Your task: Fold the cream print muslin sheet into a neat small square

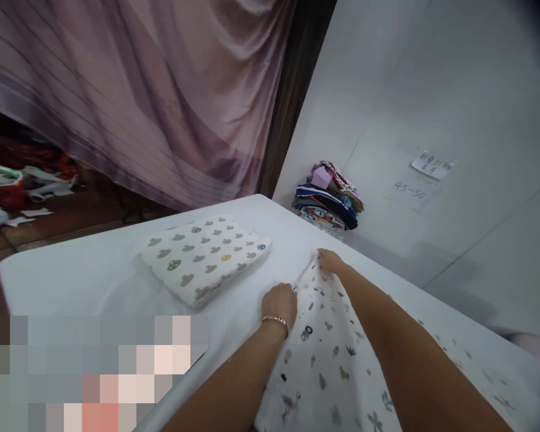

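A white cloth [326, 354] printed with small plants and animals hangs in folds between my forearms. My right hand [329, 261] pinches it at a raised upper corner. My left hand [279, 303], with a silver bracelet at the wrist, is closed on the cloth's left edge, lower and nearer to me. Farther left, a folded white cloth [207, 255] with grey cloud-like shapes and a few coloured ones lies flat on the white table [72, 264], apart from both hands. More of the printed fabric shows beyond my right forearm.
A stack of folded clothes [326, 198] stands past the table's far edge, by the wall. Handwritten paper notes [432, 165] are stuck on that wall. A pinkish curtain [162, 90] hangs behind the table. Assorted items lie on the floor at left. The lower left is pixelated.
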Available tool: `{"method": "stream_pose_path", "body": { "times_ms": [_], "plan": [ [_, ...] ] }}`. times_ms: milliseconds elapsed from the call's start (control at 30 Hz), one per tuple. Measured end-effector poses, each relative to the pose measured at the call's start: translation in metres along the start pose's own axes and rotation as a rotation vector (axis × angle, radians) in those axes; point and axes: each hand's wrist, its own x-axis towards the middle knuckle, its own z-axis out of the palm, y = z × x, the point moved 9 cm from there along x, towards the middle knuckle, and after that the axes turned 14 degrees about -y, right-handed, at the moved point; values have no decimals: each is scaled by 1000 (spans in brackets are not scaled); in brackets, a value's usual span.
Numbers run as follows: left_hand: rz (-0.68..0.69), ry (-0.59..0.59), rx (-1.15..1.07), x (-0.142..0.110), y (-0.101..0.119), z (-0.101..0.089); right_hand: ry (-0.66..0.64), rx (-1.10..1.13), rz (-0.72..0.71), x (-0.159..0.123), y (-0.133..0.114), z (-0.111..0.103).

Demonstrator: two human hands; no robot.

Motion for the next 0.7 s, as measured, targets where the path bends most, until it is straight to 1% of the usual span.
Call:
{"method": "stream_pose_path", "body": {
  "times_ms": [67,133,233,333,400,467,567,700],
  "plan": [
    [-1,-5,3,0,0,1,-5,15,41,10,7,6],
    [2,-4,6,0,1,1,6,33,65,15,12,6],
    [5,-5,8,0,1,1,60,70,60,11,21,0],
    [0,-26,-1,0,0,1,162,119,29,-8,34,-9],
    [-2,-33,-6,0,0,1,224,151,12,-25,44,-10],
    [3,-32,-5,1,0,1,270,175,-9,-42,53,-6],
    [10,-33,4,1,1,1,308,188,-63,-63,60,6],
    [12,-34,17,1,2,1,317,200,-133,-79,63,18]
  ]
}}
